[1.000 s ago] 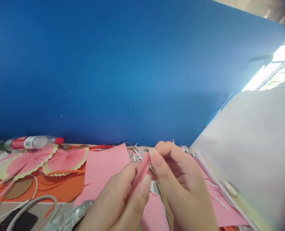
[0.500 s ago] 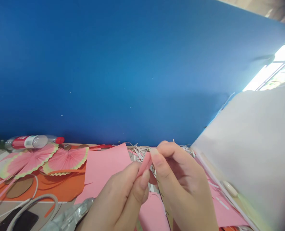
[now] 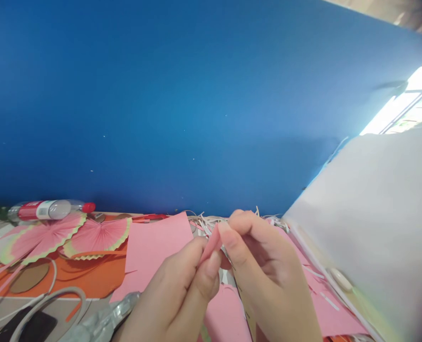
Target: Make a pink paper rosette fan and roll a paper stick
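A small folded piece of pink paper [image 3: 211, 244] is held up between my two hands. My left hand [image 3: 182, 285] pinches its lower part between thumb and fingers. At its upper end, my right hand [image 3: 264, 270] grips the tip between thumb and forefinger. Beneath the hands lies more pink paper [image 3: 227, 313], partly covered by them. To the left of my left hand is a large pink sheet [image 3: 157, 247]. A clear plastic tool [image 3: 106, 316], its kind not plain, sits against my left wrist.
Pleated pink paper fans [image 3: 98, 235] rest on orange paper [image 3: 100, 280] at the left, by a lying plastic bottle [image 3: 43, 210]. White paper shreds [image 3: 209, 223] lie behind the hands. A blue panel [image 3: 182, 104] rises at the back, a white board [image 3: 381, 213] on the right.
My right thumb and forefinger have shifted slightly left along the tip of the folded paper. The left hand keeps nearly the same pinch.
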Action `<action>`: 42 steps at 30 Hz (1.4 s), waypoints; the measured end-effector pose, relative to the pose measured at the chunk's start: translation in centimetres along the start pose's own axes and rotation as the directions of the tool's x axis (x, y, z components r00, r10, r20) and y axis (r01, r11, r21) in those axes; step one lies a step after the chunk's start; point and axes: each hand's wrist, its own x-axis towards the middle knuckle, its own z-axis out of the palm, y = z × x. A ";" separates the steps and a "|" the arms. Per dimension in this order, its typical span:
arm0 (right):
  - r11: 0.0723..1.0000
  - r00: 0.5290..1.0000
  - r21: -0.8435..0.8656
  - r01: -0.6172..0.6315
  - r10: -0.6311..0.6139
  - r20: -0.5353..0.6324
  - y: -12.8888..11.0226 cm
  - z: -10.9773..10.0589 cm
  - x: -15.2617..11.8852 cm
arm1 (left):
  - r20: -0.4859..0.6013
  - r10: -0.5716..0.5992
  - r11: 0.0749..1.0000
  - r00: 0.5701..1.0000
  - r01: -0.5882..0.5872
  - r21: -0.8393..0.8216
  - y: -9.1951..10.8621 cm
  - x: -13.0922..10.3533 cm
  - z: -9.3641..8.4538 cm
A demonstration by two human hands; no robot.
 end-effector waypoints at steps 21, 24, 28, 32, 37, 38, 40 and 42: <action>0.975 0.999 0.220 -0.024 0.032 -0.031 0.2 0.3 -0.1 | 0.095 -0.025 1.000 0.995 0.025 0.001 1.1 0.3 -0.2; 0.969 0.999 0.243 -0.044 0.044 0.008 0.2 0.4 -0.2 | 0.085 -0.019 1.000 0.996 0.019 0.002 1.4 0.4 -0.2; 0.977 0.995 0.193 -0.092 0.083 0.051 0.5 0.2 -0.2 | 0.077 -0.034 0.999 0.996 0.032 0.029 1.7 0.5 0.1; 0.993 0.998 0.111 -0.051 0.046 0.046 0.4 0.0 0.0 | 0.092 -0.045 0.996 0.995 0.038 0.075 1.6 0.4 0.2; 0.995 0.998 0.081 -0.053 0.050 0.038 0.3 0.0 0.1 | 0.018 0.063 0.990 0.998 -0.065 0.122 1.1 0.5 0.1; 0.996 0.997 0.071 -0.062 0.059 0.042 0.3 0.0 0.0 | 0.008 0.080 0.988 0.997 -0.081 0.131 1.0 0.6 0.2; 0.996 0.997 0.057 -0.072 0.070 0.037 0.4 -0.1 0.0 | -0.010 0.085 0.989 0.996 -0.084 0.119 0.7 0.6 0.5; 0.997 0.997 0.045 -0.063 0.061 0.045 0.5 -0.1 -0.1 | -0.057 0.078 0.994 0.995 -0.074 0.078 0.5 0.6 0.9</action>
